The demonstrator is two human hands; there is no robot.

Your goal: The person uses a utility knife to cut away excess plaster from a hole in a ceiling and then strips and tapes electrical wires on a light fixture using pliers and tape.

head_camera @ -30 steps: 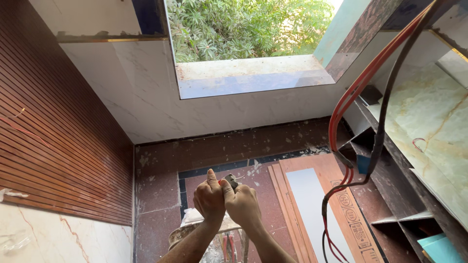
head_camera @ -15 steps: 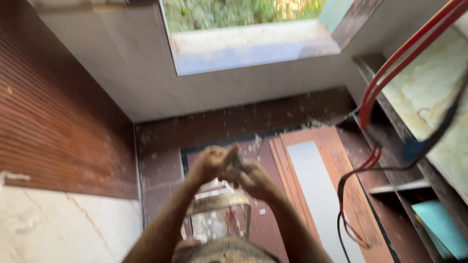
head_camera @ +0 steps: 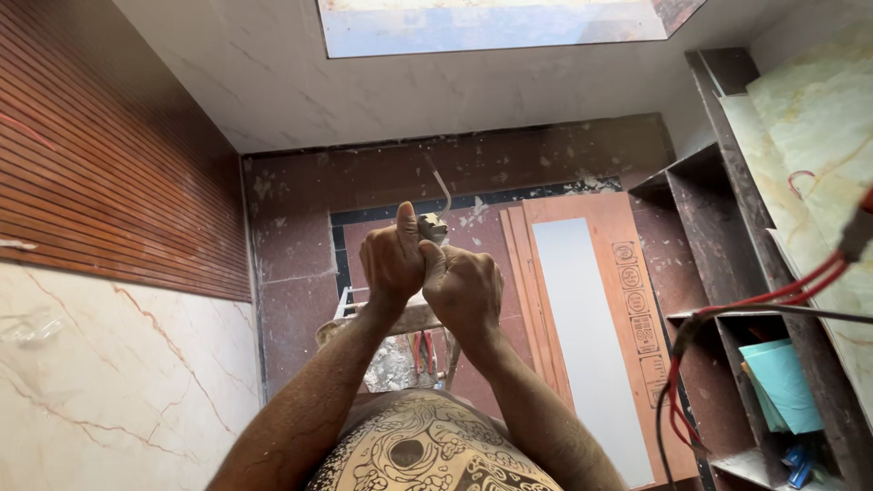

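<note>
The left hand (head_camera: 393,264) and the right hand (head_camera: 464,286) meet near the centre of the head view, knuckles touching, both raised in front of the chest. Between them sits a small grey metal piece (head_camera: 431,227) with a thin pale wire (head_camera: 443,189) rising from it toward 12 o'clock. The left grip is pressed together round the lower part of the piece, thumb standing straight up beside it. The right grip is curled into a fist just at 4 o'clock of the piece; whether its fingers pinch the piece itself cannot be told.

Below the hands, at 6 o'clock, a dusty wooden stool (head_camera: 400,320) stands on the reddish-brown speckled floor (head_camera: 291,273). An orange-brown door panel with a long pale insert (head_camera: 591,327) lies on that floor at 3 o'clock of the hands. Farther out at 3 o'clock, red and black cables (head_camera: 773,295) hang across a dark shelf unit (head_camera: 718,209). At 9 o'clock runs a ribbed brown wall panel (head_camera: 100,173) above cream marble cladding (head_camera: 118,382).
</note>
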